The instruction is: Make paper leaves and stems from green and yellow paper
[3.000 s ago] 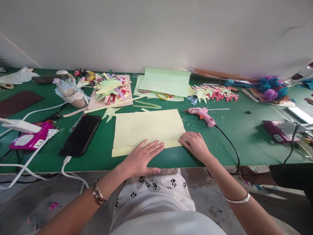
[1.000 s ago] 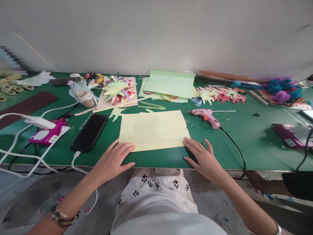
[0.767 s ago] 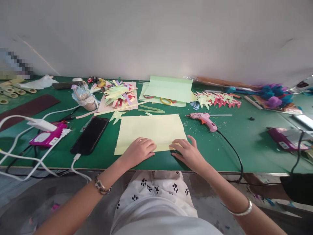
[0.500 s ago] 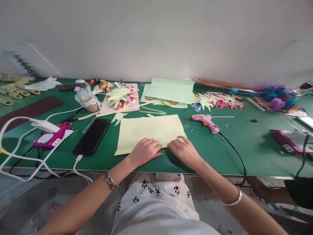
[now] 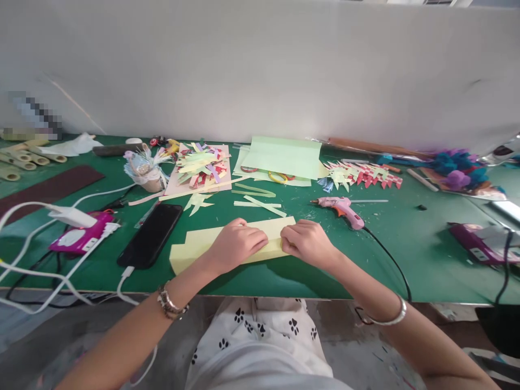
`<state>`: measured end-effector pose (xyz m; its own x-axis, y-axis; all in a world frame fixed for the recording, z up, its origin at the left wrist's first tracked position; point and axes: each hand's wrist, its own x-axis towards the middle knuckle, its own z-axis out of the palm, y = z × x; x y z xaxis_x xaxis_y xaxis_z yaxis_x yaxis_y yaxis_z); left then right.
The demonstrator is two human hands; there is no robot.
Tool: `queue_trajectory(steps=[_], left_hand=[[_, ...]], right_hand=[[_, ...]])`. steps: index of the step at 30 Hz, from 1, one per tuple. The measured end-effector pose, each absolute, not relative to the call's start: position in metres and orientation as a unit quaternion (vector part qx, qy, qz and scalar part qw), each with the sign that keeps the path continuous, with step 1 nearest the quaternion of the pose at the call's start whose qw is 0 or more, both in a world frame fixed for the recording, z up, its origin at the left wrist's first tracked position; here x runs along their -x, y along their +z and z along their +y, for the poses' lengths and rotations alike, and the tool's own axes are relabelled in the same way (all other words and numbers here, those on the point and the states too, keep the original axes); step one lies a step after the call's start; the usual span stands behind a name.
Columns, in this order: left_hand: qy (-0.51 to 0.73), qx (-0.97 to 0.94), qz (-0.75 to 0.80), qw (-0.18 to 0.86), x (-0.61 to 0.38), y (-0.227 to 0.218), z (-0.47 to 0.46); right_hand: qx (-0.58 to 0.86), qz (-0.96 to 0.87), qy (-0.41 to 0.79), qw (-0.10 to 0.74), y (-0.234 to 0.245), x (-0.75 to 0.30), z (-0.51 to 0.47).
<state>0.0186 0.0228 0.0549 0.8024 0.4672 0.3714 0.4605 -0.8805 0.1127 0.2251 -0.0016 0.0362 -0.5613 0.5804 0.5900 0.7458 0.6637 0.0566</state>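
Observation:
A pale yellow paper sheet lies folded over into a narrow band on the green table, near its front edge. My left hand rests on the middle of the band with fingers curled, pinching the paper. My right hand sits just right of it, fingers also curled onto the folded paper. The two hands nearly touch. A pink glue gun lies to the right of the paper, its black cord trailing off the table edge.
A black phone on a white cable lies left of the paper. Beyond it are a magenta power strip, cut paper strips on a pink card, green sheets, red and green paper zigzags and loose yellow strips.
The yellow sheet, flat before, has been folded over toward me into a narrow band. Both hands moved inward from its corners and curled onto the fold.

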Motion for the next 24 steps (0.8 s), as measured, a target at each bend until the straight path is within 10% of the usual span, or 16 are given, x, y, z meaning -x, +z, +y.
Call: queue_trajectory(steps=[24], left_hand=[[0.212,-0.95,0.168,-0.157,-0.029,0.079,0.018]], right_hand=[[0.376,-0.894,0.046,0.24,0.074,-0.223,-0.011]])
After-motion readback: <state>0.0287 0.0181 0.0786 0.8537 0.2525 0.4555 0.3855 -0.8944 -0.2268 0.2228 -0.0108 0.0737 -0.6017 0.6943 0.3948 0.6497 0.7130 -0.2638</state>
